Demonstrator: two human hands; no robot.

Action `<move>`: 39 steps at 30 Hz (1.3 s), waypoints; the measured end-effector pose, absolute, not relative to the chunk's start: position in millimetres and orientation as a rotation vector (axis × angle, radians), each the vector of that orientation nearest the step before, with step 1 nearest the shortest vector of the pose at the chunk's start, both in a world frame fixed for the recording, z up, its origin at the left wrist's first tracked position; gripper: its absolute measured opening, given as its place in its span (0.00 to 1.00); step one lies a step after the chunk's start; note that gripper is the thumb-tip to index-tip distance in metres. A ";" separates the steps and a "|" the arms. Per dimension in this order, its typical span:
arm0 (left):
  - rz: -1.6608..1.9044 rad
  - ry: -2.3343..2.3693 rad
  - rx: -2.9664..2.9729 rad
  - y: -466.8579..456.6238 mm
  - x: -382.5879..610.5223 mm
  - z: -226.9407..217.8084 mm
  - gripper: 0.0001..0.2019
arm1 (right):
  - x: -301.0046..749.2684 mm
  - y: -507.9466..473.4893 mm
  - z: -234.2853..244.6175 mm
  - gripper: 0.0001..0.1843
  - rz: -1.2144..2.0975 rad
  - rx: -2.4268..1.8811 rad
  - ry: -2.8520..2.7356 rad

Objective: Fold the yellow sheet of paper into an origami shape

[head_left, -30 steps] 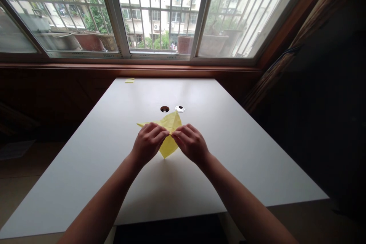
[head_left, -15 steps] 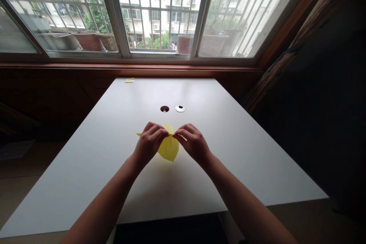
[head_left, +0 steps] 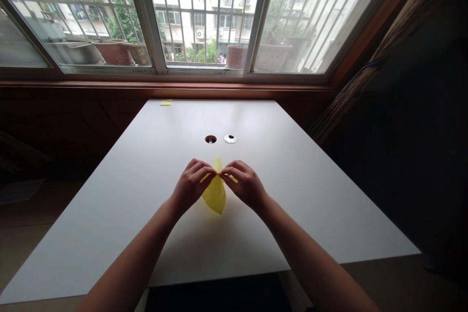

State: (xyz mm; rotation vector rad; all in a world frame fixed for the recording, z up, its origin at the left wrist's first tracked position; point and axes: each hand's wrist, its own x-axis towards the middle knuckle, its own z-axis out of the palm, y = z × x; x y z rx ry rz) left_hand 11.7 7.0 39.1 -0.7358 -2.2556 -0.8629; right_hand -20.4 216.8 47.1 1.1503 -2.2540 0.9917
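Note:
A folded yellow paper (head_left: 215,195) lies near the middle of the white table (head_left: 146,204). My left hand (head_left: 192,185) pinches its upper edge from the left, fingers curled. My right hand (head_left: 244,184) pinches the same edge from the right, fingertips almost touching those of the left. The paper's lower point shows between my wrists and a small tip sticks up above the fingers; the rest is hidden under my hands.
A round cable hole (head_left: 210,139) and its silver cap (head_left: 230,139) lie just beyond the paper. A small yellow scrap (head_left: 165,103) sits at the table's far edge. A barred window (head_left: 204,14) runs behind, a dark curtain (head_left: 402,83) hangs at the right.
The paper's wide upper flap and left corner have been folded inward, so it now looks narrower. My hands have moved closer together and slightly toward me.

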 end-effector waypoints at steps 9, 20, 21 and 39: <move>-1.033 -2.244 -0.689 15.3 12.6 42.8 0.03 | -14.2 213.2 53.9 0.04 1.026 1.060 -2.251; -1.115 -2.330 -0.633 18.1 22.6 47.7 0.16 | -7.6 211.5 68.6 0.05 1.060 0.944 -2.344; -1.060 -2.349 -0.650 19.1 23.4 48.6 0.16 | -6.6 211.0 69.2 0.05 1.057 0.936 -2.345; -0.658 -2.308 -0.522 33.3 31.1 50.2 0.04 | 3.6 207.2 70.6 0.05 0.942 0.914 -2.303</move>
